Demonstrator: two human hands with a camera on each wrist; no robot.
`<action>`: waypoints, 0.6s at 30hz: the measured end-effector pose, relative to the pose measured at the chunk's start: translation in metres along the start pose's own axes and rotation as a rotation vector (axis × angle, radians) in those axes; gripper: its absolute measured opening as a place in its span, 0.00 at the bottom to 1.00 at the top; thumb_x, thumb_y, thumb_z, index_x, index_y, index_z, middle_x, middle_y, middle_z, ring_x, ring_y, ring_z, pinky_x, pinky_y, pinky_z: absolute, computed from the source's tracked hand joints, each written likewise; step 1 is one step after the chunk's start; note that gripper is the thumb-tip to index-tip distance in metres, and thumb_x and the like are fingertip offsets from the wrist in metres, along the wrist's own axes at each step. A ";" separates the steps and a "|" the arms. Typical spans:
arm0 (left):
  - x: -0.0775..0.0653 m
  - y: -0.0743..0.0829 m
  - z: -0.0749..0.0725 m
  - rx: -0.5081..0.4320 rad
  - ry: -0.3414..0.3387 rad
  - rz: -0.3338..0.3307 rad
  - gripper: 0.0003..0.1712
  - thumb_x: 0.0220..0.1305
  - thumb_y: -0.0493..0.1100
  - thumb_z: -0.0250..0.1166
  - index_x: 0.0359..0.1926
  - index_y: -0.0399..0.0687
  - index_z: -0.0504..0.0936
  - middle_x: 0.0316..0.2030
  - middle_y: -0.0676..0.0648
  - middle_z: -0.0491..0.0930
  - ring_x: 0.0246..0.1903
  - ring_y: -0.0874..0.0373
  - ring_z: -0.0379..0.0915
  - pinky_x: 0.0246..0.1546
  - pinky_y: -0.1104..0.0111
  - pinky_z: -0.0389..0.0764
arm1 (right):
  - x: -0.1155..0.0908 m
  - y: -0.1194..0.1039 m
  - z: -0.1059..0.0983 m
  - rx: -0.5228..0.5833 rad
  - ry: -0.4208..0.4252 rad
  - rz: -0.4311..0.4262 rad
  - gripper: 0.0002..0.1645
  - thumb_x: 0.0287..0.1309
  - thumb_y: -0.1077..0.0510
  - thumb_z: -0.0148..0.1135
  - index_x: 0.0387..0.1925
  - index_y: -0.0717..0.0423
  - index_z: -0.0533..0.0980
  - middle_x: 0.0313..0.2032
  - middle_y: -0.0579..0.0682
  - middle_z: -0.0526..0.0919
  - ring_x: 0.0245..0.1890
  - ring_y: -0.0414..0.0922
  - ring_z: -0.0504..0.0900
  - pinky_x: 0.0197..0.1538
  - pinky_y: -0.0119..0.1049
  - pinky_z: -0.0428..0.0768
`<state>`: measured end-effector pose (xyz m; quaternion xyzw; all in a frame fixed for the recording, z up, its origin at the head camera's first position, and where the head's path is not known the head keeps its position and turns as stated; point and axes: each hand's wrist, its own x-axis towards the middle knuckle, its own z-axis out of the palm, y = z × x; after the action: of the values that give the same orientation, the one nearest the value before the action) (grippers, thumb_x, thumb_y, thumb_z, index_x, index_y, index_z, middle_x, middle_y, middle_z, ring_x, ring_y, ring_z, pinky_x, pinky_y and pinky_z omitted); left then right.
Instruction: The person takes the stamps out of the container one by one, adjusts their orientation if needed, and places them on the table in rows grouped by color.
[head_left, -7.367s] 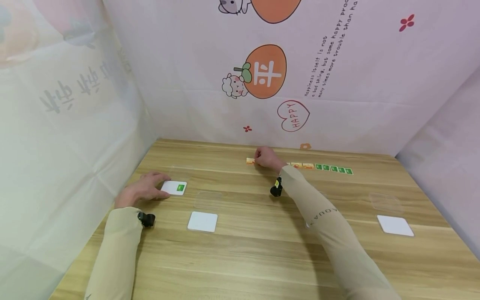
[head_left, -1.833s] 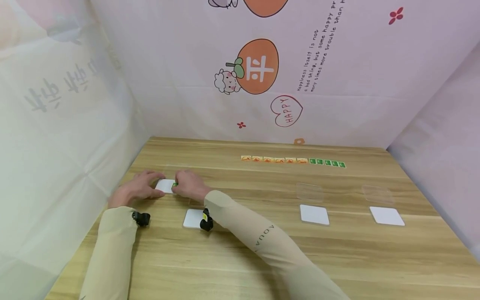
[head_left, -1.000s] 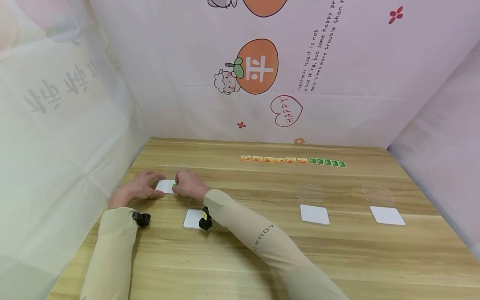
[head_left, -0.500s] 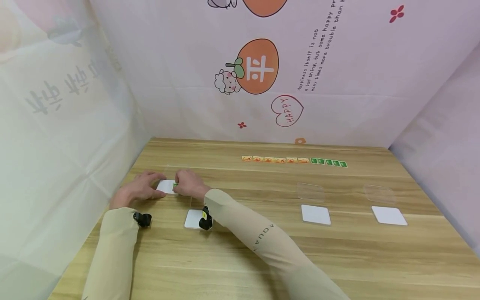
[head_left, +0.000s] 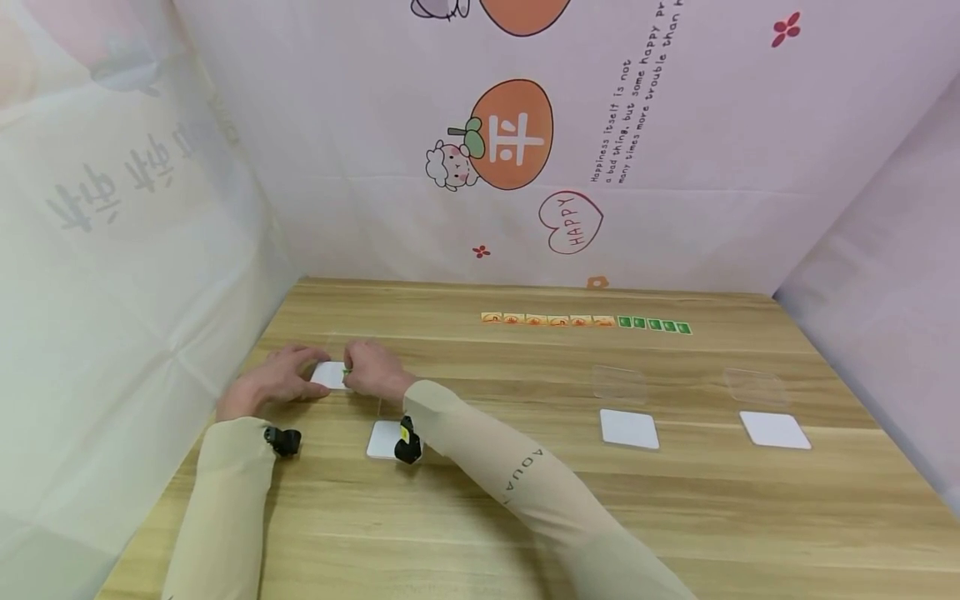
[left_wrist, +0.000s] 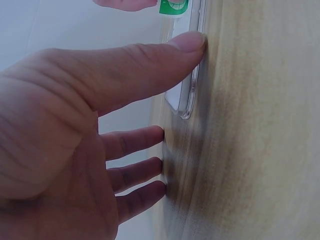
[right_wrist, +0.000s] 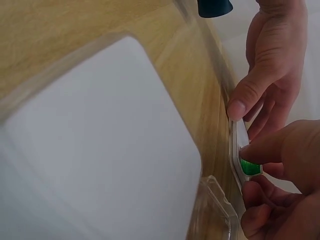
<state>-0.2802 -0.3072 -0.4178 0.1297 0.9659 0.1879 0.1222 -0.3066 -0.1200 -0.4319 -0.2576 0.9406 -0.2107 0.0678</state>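
Note:
My left hand (head_left: 279, 379) grips the left end of a white card in a clear case (head_left: 327, 375) at the table's left side, thumb on the near edge and a finger at the far edge. In the left wrist view its other fingertips touch the wood. Over the card's right end is my right hand (head_left: 375, 371), fingers curled, thumb and finger pinching a small green picture piece (right_wrist: 251, 167). Most of that piece is hidden by the fingers in the head view; whether it lies flat on the card cannot be told.
A row of small orange picture pieces (head_left: 536, 320) and green ones (head_left: 655, 325) lies at the back. More white cards (head_left: 628, 428) (head_left: 775, 430) (head_left: 384, 439) lie nearer, with clear covers (head_left: 619, 384) behind them. Cloth walls (head_left: 360, 125) bound the table's back and sides.
Several seconds ago my right hand was at the orange pieces; it has since moved left to the green piece on the card. Over the last second both hands stay almost still.

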 end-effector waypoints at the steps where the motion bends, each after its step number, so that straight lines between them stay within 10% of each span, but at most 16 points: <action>1: 0.000 0.000 0.000 -0.001 0.001 0.001 0.36 0.62 0.55 0.68 0.66 0.44 0.70 0.68 0.26 0.58 0.65 0.22 0.51 0.57 0.31 0.61 | 0.000 0.000 0.000 -0.001 0.001 -0.004 0.08 0.57 0.57 0.67 0.31 0.50 0.74 0.26 0.41 0.76 0.26 0.37 0.73 0.26 0.27 0.69; 18: 0.000 0.001 0.002 -0.012 0.003 -0.018 0.37 0.62 0.56 0.67 0.67 0.45 0.70 0.69 0.28 0.57 0.66 0.24 0.49 0.60 0.32 0.58 | -0.009 0.004 -0.009 0.100 0.017 -0.035 0.02 0.62 0.59 0.61 0.33 0.51 0.77 0.28 0.41 0.78 0.25 0.36 0.72 0.25 0.25 0.69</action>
<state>-0.2795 -0.3057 -0.4193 0.1199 0.9661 0.1926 0.1233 -0.3026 -0.1092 -0.4253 -0.2685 0.9248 -0.2607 0.0689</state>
